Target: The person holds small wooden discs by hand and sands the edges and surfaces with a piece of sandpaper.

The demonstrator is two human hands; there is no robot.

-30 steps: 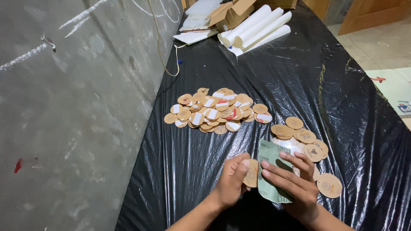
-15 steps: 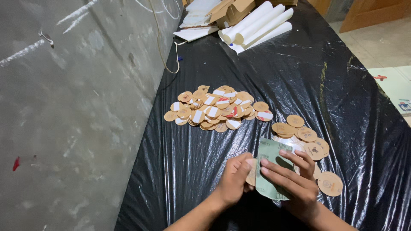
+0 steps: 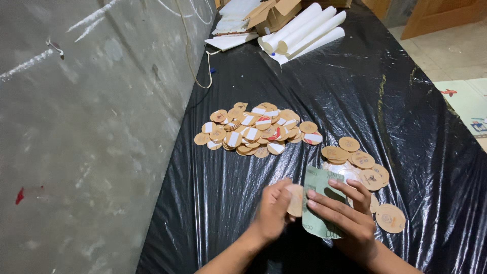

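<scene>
- The left hand (image 3: 272, 213) is seen low in the view, fingers curled shut around a round tan cardboard disc (image 3: 294, 199), which is pinched at its left edge.
- The right hand (image 3: 345, 215) is laid with fingers extended and only slightly bent across a pale green sheet of labels (image 3: 317, 203); the sheet is pressed and held under the fingers, the thumb being hidden beneath.
- The disc is held just beside the sheet's left edge, touching or overlapping it; which of the two cannot be told.
- Both hands are held over a table covered in black plastic sheeting (image 3: 385, 101).
- A large heap of cardboard discs (image 3: 256, 130), several bearing white and red stickers, is found further up the table, well apart from the hands.
- A smaller group of plain tan discs (image 3: 355, 157) is spread just beyond and to the right of the right hand; one single disc (image 3: 390, 218) lies near the right wrist.
- At the far end of the table, rolled white paper (image 3: 304, 28) is laid beside an open cardboard box (image 3: 271, 12) and a stack of white sheets (image 3: 233, 25).
- A grey concrete wall (image 3: 86, 137) runs along the left edge of the table.
</scene>
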